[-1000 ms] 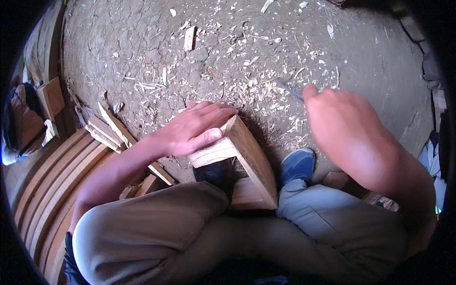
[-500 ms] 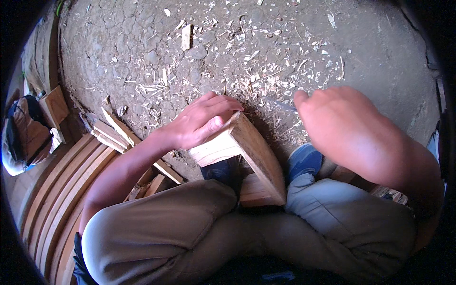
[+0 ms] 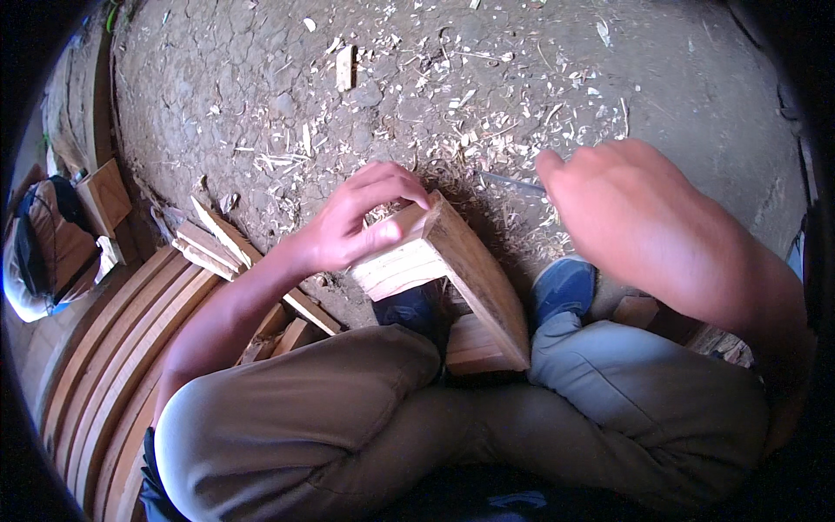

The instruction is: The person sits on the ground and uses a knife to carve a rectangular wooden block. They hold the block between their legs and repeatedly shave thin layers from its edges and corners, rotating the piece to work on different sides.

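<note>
Bare cracked earth (image 3: 261,96), strewn with pale wood chips (image 3: 487,96), forms the work surface; the person sits on it with knees drawn up. The wooden block (image 3: 452,261), held upright between the knees, serves as landmark.

Far left of the block lie curved wooden strips (image 3: 104,365), laid side by side. Nearer, still left of it, short offcuts (image 3: 217,239) rest in a loose pile on the ground.

The left hand (image 3: 357,226) clamps the block's upper left edge, fingers curled over the top corner, thumb pressed against the pale face. Below the block, a blue shoe (image 3: 565,287) shows just to its right.

The right hand (image 3: 626,209) is raised right of the block, clear of it. It appears closed, with a thin dark object (image 3: 513,183) jutting from it toward the block, but whether it grips this cannot be told.

Risk, as judged: the left fingers lie over the very edge where a tool would strike, so a slip could reach them. The block could also twist, being braced by one hand.

Condition of the block: light sawn face with straight grain lines, darker weathered top side, a wedge-like corner uppermost.
</note>
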Action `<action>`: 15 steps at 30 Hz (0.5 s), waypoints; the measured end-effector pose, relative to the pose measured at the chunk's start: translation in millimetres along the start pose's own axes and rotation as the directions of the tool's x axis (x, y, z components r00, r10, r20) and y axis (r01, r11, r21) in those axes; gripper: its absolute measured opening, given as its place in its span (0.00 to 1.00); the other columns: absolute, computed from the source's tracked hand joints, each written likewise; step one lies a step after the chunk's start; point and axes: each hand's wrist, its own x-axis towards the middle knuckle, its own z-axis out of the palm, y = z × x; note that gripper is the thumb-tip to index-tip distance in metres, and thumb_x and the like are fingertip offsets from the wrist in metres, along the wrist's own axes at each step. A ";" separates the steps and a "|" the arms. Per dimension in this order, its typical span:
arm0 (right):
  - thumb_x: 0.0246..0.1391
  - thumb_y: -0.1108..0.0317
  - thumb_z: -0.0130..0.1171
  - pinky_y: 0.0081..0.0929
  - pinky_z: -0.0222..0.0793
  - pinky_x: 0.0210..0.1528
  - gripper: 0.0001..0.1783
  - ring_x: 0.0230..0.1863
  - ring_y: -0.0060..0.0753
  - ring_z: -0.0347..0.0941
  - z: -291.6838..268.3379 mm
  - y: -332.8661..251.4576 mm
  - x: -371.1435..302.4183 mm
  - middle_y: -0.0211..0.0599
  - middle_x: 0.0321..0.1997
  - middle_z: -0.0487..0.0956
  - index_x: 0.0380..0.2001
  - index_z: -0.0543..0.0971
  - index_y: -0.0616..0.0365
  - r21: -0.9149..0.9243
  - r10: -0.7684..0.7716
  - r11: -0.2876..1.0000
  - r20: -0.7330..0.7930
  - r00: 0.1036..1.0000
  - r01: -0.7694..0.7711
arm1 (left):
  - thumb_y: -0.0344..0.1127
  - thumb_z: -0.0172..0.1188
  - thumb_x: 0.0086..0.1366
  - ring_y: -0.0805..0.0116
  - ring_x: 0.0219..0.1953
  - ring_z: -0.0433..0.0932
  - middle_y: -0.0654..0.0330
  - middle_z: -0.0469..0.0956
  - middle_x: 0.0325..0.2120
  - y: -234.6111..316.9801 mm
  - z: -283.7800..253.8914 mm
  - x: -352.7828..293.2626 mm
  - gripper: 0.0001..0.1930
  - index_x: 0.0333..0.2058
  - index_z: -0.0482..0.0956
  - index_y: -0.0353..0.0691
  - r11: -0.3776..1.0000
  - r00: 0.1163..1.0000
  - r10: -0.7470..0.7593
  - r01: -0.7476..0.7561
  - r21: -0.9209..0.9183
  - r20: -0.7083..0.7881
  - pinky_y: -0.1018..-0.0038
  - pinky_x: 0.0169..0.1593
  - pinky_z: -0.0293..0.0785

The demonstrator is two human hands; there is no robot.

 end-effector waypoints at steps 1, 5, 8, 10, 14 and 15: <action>0.57 0.77 0.55 0.44 0.79 0.40 0.11 0.35 0.52 0.84 -6.9 -5.8 0.4 0.52 0.28 0.83 0.42 0.79 0.69 0.010 0.042 0.999 -0.012 0.999 -0.042 | 0.76 0.45 0.66 0.48 0.53 0.78 0.45 0.77 0.49 7.7 3.2 -7.7 0.45 0.56 0.73 0.35 0.996 0.996 -0.091 0.091 -0.005 -0.013 0.57 0.59 0.72; 0.63 0.70 0.56 0.44 0.79 0.41 0.10 0.35 0.52 0.83 -30.6 -16.0 -5.5 0.51 0.28 0.83 0.37 0.82 0.66 -0.033 0.073 0.997 -0.005 0.997 -0.073 | 0.63 0.82 0.41 0.44 0.58 0.74 0.46 0.72 0.57 34.1 26.0 -23.9 0.57 0.62 0.65 0.36 0.939 0.982 -0.190 0.176 0.295 0.018 0.54 0.61 0.73; 0.65 0.66 0.56 0.43 0.79 0.41 0.13 0.36 0.53 0.83 -31.2 -14.0 -8.2 0.51 0.29 0.83 0.34 0.84 0.64 -0.060 0.079 0.995 0.014 0.997 -0.079 | 0.45 0.82 0.39 0.42 0.59 0.73 0.47 0.71 0.59 41.9 36.0 -27.3 0.54 0.65 0.64 0.38 0.890 0.959 -0.284 0.265 0.372 -0.005 0.54 0.62 0.73; 0.66 0.63 0.57 0.44 0.79 0.43 0.15 0.37 0.53 0.83 -27.5 -9.6 -5.8 0.51 0.30 0.83 0.33 0.84 0.64 -0.023 0.147 0.989 0.020 0.989 -0.147 | 0.36 0.78 0.40 0.45 0.57 0.76 0.47 0.74 0.59 52.1 39.5 -26.9 0.52 0.68 0.65 0.40 0.855 0.941 -0.335 0.321 0.407 -0.038 0.56 0.58 0.78; 0.66 0.59 0.58 0.46 0.76 0.47 0.17 0.40 0.53 0.82 -37.1 17.5 -2.2 0.51 0.33 0.82 0.34 0.83 0.64 0.028 0.298 0.953 0.092 0.950 -0.302 | 0.42 0.78 0.45 0.51 0.57 0.80 0.53 0.78 0.59 55.3 42.9 -36.5 0.51 0.70 0.65 0.46 0.883 0.952 -0.286 0.308 0.356 -0.113 0.59 0.52 0.84; 0.66 0.58 0.58 0.46 0.76 0.48 0.17 0.41 0.54 0.81 -49.9 22.1 -4.5 0.51 0.34 0.82 0.34 0.82 0.64 0.011 0.314 0.948 0.110 0.943 -0.317 | 0.42 0.78 0.46 0.52 0.59 0.79 0.53 0.77 0.61 58.9 40.9 -38.7 0.51 0.70 0.65 0.47 0.896 0.968 -0.222 0.249 0.368 -0.115 0.59 0.53 0.84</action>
